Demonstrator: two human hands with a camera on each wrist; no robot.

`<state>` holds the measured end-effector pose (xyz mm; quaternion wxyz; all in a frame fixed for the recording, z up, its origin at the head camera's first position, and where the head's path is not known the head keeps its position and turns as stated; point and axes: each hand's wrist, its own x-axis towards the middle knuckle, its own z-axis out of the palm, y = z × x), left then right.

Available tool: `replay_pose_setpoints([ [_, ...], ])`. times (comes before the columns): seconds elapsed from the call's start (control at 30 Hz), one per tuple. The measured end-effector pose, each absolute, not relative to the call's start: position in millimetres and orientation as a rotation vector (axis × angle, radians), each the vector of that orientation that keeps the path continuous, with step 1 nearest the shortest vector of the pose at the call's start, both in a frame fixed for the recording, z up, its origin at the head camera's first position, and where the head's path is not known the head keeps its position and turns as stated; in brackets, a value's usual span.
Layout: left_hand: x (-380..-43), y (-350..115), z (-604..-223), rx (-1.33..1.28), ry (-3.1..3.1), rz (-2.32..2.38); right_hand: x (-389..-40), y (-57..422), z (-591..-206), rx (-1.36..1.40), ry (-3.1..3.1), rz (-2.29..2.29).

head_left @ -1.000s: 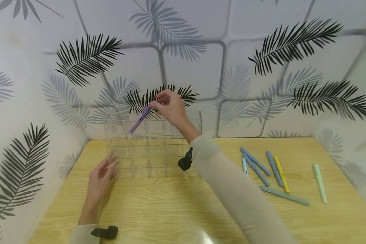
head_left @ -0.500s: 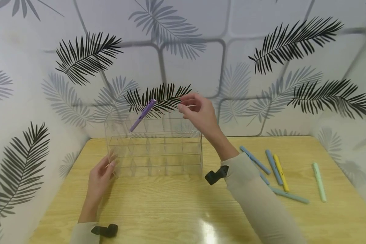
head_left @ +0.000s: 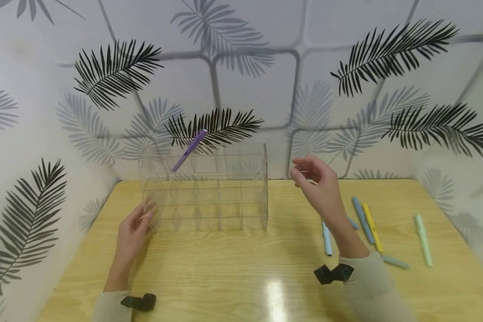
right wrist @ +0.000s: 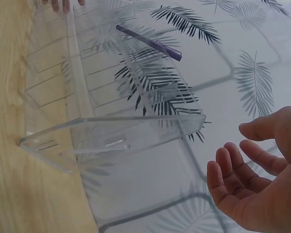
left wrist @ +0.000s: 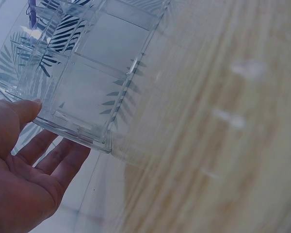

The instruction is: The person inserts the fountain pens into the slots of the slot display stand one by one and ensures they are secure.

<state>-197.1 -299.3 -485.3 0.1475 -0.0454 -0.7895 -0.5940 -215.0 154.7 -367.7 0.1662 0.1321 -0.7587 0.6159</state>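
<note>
A clear acrylic organizer (head_left: pixel 266 197) with rows of compartments stands at the back left of the table. My left hand (head_left: pixel 133 235) holds its left side wall, with the thumb (left wrist: pixel 26 110) on one face and the fingers behind. One purple pen (head_left: pixel 188 151) leans at a slant in the upper row, its end sticking out above the top, and it also shows in the right wrist view. To the right of the organizer, my right hand (head_left: pixel 319 185) is raised with loosely bent fingers and holds nothing. The right wrist view shows this hand (right wrist: pixel 262 179) apart from the organizer's end wall (right wrist: pixel 136 131).
Several pens lie on the right of the wooden table (head_left: pixel 225 277): a light blue pen (head_left: pixel 327 239), a slate blue pen (head_left: pixel 363 220), a yellow pen (head_left: pixel 372 228), a grey-green pen (head_left: pixel 396 262) and a pale green pen (head_left: pixel 424 241). My right forearm hides some. A leaf-patterned wall stands behind.
My right hand has let go of the purple pen, which stays leaning in the organizer, and has moved right and down toward the loose pens. The left hand has stayed in place.
</note>
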Motion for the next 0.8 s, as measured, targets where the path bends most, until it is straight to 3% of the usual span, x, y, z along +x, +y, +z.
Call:
replay_pose_setpoints([
  [0.8, -196, -298, -484, -0.136, -2.288, -1.702, -167, 222, -458, 0.047, -2.526, 1.382],
])
